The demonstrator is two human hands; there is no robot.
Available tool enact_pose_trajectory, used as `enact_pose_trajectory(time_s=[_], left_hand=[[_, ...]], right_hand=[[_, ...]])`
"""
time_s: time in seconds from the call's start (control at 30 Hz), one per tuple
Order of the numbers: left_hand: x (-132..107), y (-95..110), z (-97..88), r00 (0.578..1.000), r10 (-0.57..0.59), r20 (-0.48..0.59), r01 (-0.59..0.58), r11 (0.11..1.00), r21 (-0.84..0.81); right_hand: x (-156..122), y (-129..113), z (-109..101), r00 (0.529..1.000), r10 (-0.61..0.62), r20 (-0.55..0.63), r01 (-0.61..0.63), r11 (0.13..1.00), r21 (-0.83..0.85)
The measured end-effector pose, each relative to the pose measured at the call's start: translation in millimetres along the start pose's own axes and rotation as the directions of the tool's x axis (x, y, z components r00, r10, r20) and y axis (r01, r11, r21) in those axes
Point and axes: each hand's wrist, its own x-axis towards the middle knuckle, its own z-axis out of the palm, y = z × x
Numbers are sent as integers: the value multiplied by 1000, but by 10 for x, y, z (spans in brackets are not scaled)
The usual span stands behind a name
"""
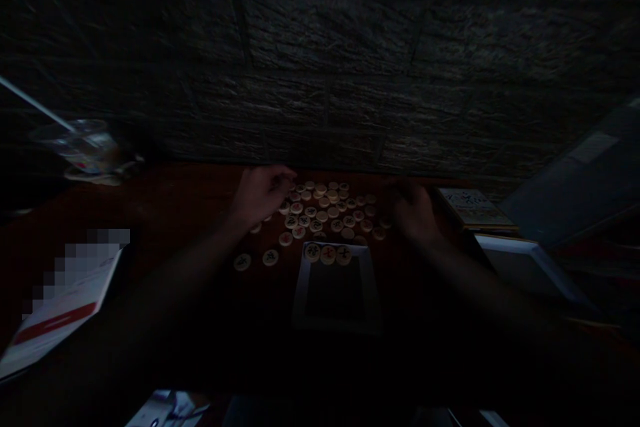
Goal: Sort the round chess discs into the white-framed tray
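Many round xiangqi pieces [320, 207] with red or black characters lie loosely heaped on the dark table. My left hand [263, 195] is at the heap's left edge, fingers curled, the tips close together by the pieces; what they hold, if anything, is too dark to make out. On the opposite side, my right hand [415, 212] rests low over the table, its fingers apart and partly lost in shadow. Three pieces [328, 254] sit in a row at the far end of a shallow open box [370, 293]. Two more pieces [271, 257] lie apart at the left.
A plastic cup [90, 147] with a straw stands at the far left. White printed sheet [60, 320] lies nearer. Right of my right hand are a flat box with writing [475, 207] and an open tray [525, 270]. A stone-block wall [325, 80] rises behind the table.
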Motion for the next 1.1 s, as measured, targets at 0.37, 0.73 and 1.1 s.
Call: enact_pose_trajectory(time_s=[0.37, 0.73, 1.1], left_hand=[[55, -141, -65, 997, -60, -49, 63, 996, 65], [123, -315, -60, 975, -222, -7, 210, 930, -302], [117, -474, -60, 944, -270, -189, 203, 928, -313]], right_hand=[[-11, -22, 7, 975, -109, 193, 134, 983, -124], [-162, -123, 84, 684, -514, 518, 593, 805, 15], [-154, -183, 54, 671, -523, 525, 626, 780, -24]])
